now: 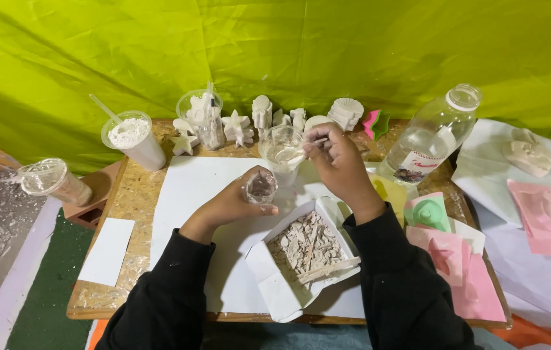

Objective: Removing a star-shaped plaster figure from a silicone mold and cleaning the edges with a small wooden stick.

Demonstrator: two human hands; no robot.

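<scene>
Holding a small clear cup (260,187), the left hand (233,204) has its grip closed around the cup's side, thumb in front, above the white sheet (184,194) on the worktop (129,194). The cup holds a little dark, wet-looking matter. The right hand (340,165) pinches a thin stick (314,141), fingers shut on it, its tip over a taller clear cup (284,154) of pale liquid just behind the small cup. Near the person, an open white paper box (275,285) holds broken plaster bits and a flat wooden stick. Behind stand white plaster figures (243,126), a cup of white powder (134,139) with a straw, and a clear plastic bottle (427,136) at the right. Pink and green moulds (447,249) lie beside the right sleeve.
</scene>
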